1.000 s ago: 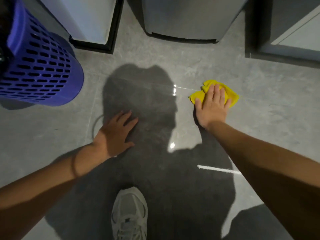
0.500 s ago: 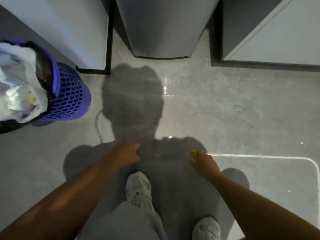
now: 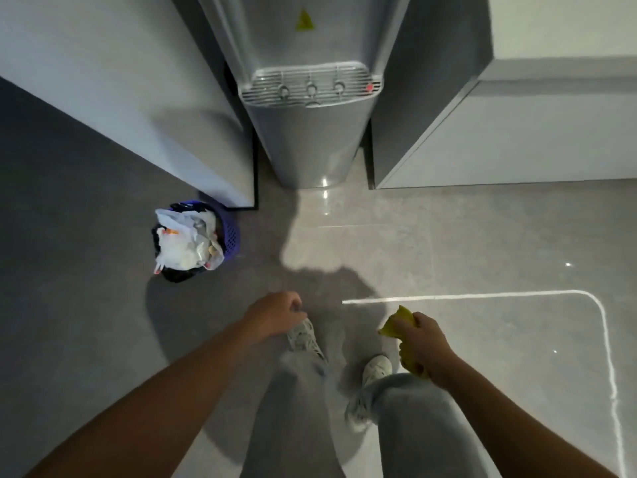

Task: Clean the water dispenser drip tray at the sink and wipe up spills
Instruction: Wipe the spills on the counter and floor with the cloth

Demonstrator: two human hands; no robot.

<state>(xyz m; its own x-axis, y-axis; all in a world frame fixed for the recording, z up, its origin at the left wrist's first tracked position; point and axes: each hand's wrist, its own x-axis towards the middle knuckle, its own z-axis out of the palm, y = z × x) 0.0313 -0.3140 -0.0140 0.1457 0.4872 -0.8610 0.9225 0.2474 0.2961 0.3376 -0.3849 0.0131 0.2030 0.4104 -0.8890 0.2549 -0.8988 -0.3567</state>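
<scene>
Right hand [image 3: 425, 346] grips a crumpled yellow cloth [image 3: 396, 327], fingers curled round it — left hand [image 3: 275, 317] hangs loosely curled, empty. The silver wire-grilled drip tray [image 3: 310, 88] sits well ahead.

Glossy grey tiled floor [image 3: 482, 243]. At 12 o'clock, silver water dispenser [image 3: 310, 143] between white cabinets [image 3: 138, 98]; at 10 o'clock, full purple waste basket [image 3: 231, 232]; at 6 o'clock, pale sneakers [image 3: 303, 336].
</scene>
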